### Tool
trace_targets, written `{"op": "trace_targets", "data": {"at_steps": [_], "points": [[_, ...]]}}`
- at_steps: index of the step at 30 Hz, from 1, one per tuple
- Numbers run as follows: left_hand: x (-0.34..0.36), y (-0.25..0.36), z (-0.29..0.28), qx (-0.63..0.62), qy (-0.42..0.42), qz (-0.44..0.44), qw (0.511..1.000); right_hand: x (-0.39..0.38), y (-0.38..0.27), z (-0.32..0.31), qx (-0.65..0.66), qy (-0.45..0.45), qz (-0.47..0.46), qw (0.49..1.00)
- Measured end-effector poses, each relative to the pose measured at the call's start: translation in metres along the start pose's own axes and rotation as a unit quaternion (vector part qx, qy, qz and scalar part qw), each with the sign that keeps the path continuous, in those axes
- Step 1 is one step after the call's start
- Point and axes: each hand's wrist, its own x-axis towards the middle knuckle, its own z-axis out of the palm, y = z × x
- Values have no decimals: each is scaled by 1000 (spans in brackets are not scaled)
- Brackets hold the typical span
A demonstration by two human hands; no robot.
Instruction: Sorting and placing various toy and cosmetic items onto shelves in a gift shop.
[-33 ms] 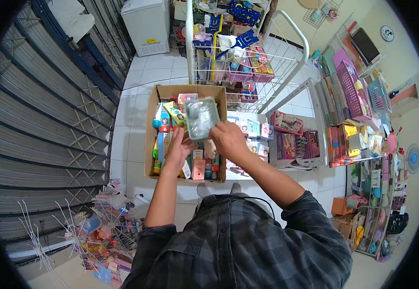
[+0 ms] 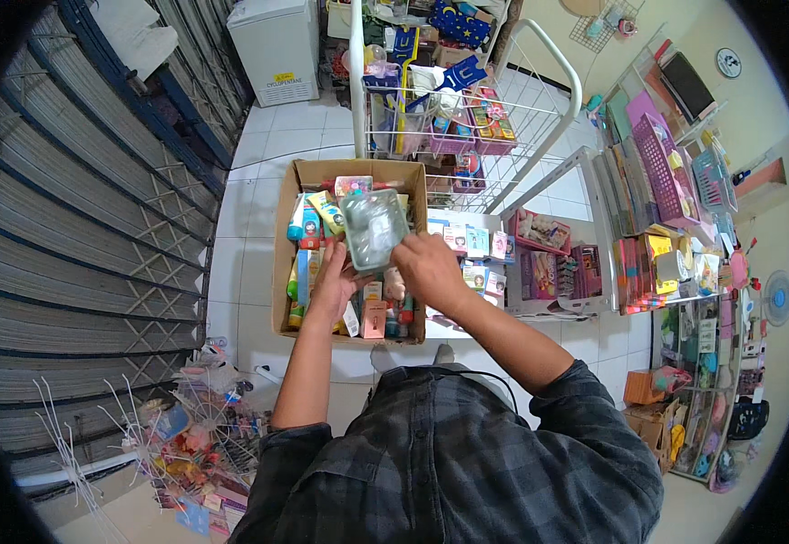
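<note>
While right hand (image 2: 426, 269) is pinching clear plastic container (image 2: 375, 229) by right edge, left hand (image 2: 331, 290) is cupping lower-left corner, grip unclear, above cardboard box (image 2: 402, 173).

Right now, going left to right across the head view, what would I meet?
Metal shutter gate, left hand, clear plastic container, right hand, pink basket, purple basket, blue fan.

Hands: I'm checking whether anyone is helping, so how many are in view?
2: the left hand by the lower left of the clear container, the right hand at its right edge, with the container above the open cardboard box. No other hand shows.
</note>
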Motion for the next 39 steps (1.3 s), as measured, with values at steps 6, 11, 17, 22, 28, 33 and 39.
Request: {"op": "trace_targets", "data": {"at_steps": [6,11,17,22,28,33,39], "points": [[-22,5,-16,33,58,14,998,2,-18,11,23,-32,-43,998],[-37,13,-39,37,134,58,989,34,16,28,292,49,184,937],[-46,23,-43,49,174,67,981,75,87,115,200,20,232,952],[-53,25,-46,33,180,69,981,95,94,151,166,-35,266,949],[-56,26,-45,34,191,71,978,96,86,152,184,-1,285,941],[-55,29,-36,48,173,86,980,80,72,128,198,16,331,922],[-54,36,2,86,123,77,986,30,68,49,329,100,380,859]]}}
